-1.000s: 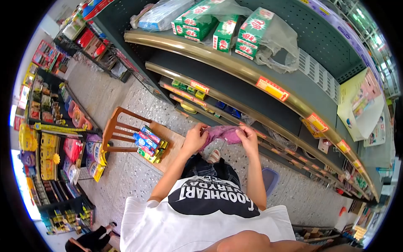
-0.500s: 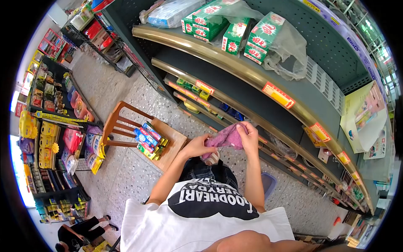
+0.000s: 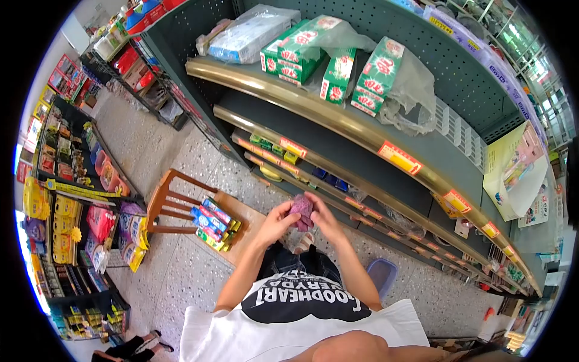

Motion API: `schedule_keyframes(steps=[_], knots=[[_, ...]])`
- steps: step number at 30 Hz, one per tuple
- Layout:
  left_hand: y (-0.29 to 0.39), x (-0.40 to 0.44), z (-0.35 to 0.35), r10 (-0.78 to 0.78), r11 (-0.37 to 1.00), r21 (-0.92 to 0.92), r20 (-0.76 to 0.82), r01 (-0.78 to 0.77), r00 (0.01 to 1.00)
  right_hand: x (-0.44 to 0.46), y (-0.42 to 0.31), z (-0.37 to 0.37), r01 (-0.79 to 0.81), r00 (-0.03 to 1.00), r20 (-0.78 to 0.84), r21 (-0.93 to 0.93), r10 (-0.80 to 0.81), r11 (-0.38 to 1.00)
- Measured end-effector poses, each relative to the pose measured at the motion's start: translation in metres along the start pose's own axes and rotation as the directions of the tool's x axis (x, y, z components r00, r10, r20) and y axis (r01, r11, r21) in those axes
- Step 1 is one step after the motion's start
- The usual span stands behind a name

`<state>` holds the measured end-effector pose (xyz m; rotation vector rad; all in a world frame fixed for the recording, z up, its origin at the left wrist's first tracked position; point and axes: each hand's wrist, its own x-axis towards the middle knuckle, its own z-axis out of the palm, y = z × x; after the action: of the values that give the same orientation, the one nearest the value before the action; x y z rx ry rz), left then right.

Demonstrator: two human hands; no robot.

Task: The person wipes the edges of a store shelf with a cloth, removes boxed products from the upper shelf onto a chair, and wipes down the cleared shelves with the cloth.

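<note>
A purple cloth [image 3: 302, 211], bunched into a small wad, is between my two hands in front of my waist. My left hand [image 3: 278, 221] grips its left side, fingers curled round it. My right hand [image 3: 324, 218] closes on it from the right. Just left of my hands stands a wooden chair [image 3: 244, 216] with several colourful small boxes [image 3: 215, 223] piled on its seat. Beyond my hands runs a dark shelf unit with gold-edged shelves [image 3: 338, 136].
Green-and-white boxes [image 3: 377, 78], some partly under clear plastic, stand on the upper shelf beside a wrapped package [image 3: 250, 35]. A purple-grey basin [image 3: 382, 274] is on the speckled floor to my right. Packed racks [image 3: 66, 217] line the left. Another person's legs [image 3: 142, 347] show lower left.
The cloth was stretched out between my hands and is now bunched up. My hands have come closer together, the right one moving left and down. The other person has shifted mostly out of view.
</note>
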<state>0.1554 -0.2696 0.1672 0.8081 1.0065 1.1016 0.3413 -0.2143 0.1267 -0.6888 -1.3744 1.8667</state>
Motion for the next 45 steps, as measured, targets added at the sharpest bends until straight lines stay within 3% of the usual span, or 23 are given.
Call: schedule_keyframes(steps=[2, 3, 6, 7, 10, 11, 14, 15, 16, 19, 23, 26, 31, 35, 38, 42, 45], knots=[[0.007, -0.003, -0.007, -0.033, 0.995, -0.090, 0.008, 0.033, 0.999, 0.006, 0.000, 0.014, -0.055, 0.998, -0.003, 0.020, 0.055, 0.998], [0.008, -0.001, -0.015, -0.005, 0.999, -0.046, 0.007, 0.005, 1.000, 0.010, 0.002, 0.021, -0.071, 0.997, -0.007, 0.031, 0.071, 0.997], [0.026, 0.002, -0.041, 0.047, 0.927, 0.372, -0.004, -0.042, 0.999, 0.027, 0.000, 0.038, -0.094, 0.993, -0.060, 0.047, 0.097, 0.994], [0.036, 0.003, -0.043, 0.021, 0.952, 0.305, -0.036, -0.009, 0.999, 0.032, -0.003, 0.042, -0.112, 0.989, -0.088, 0.059, 0.116, 0.992], [0.080, 0.004, -0.051, -0.010, 0.842, 0.533, -0.142, 0.085, 0.990, 0.048, -0.013, 0.055, -0.118, 0.966, -0.222, 0.066, 0.130, 0.991], [0.099, 0.004, -0.057, 0.081, 0.771, 0.637, -0.125, 0.017, 0.989, 0.052, -0.014, 0.054, -0.103, 0.955, -0.273, 0.064, 0.117, 0.993], [0.131, 0.021, -0.106, 0.321, 0.737, 0.653, -0.110, -0.175, 0.941, 0.065, -0.020, 0.044, 0.012, 0.908, -0.416, 0.128, 0.043, 0.992], [0.148, 0.027, -0.119, 0.344, 0.797, 0.567, -0.147, -0.206, 0.928, 0.068, -0.029, 0.040, 0.044, 0.897, -0.442, 0.133, 0.020, 0.990], [0.165, 0.033, -0.131, 0.456, 0.768, 0.571, -0.168, -0.291, 0.874, 0.068, -0.039, 0.037, 0.074, 0.883, -0.469, 0.138, -0.001, 0.988], [0.223, 0.042, -0.148, 0.564, 0.726, 0.577, -0.190, -0.374, 0.803, 0.065, -0.064, 0.026, 0.186, 0.829, -0.547, 0.083, -0.112, 0.979], [0.271, 0.069, -0.153, 0.598, 0.703, 0.553, -0.119, -0.447, 0.793, 0.053, -0.091, 0.016, 0.331, 0.700, -0.669, -0.007, -0.250, 0.944], [0.286, 0.100, -0.138, 0.565, 0.664, 0.585, 0.017, -0.466, 0.825, 0.038, -0.130, 0.019, 0.331, 0.611, -0.678, -0.250, -0.408, 0.910], [0.290, 0.127, -0.079, 0.659, 0.472, 0.616, 0.230, -0.631, 0.716, 0.009, -0.191, 0.027, 0.167, 0.470, -0.663, -0.581, -0.583, 0.796], [0.300, 0.120, -0.030, 0.653, 0.363, 0.605, 0.378, -0.709, 0.657, -0.015, -0.216, 0.005, -0.009, 0.388, -0.618, -0.745, -0.684, 0.667], [0.300, 0.124, -0.008, 0.649, 0.323, 0.587, 0.434, -0.742, 0.625, -0.038, -0.234, -0.013, -0.099, 0.331, -0.640, -0.755, -0.694, 0.649], [0.296, 0.134, 0.015, 0.628, 0.332, 0.581, 0.451, -0.743, 0.634, -0.069, -0.268, -0.038, -0.345, 0.251, -0.605, -0.785, -0.756, 0.514], [0.293, 0.140, 0.031, 0.618, 0.336, 0.598, 0.443, -0.728, 0.649, -0.078, -0.302, -0.064, -0.390, 0.287, -0.593, -0.790, -0.753, 0.473]])
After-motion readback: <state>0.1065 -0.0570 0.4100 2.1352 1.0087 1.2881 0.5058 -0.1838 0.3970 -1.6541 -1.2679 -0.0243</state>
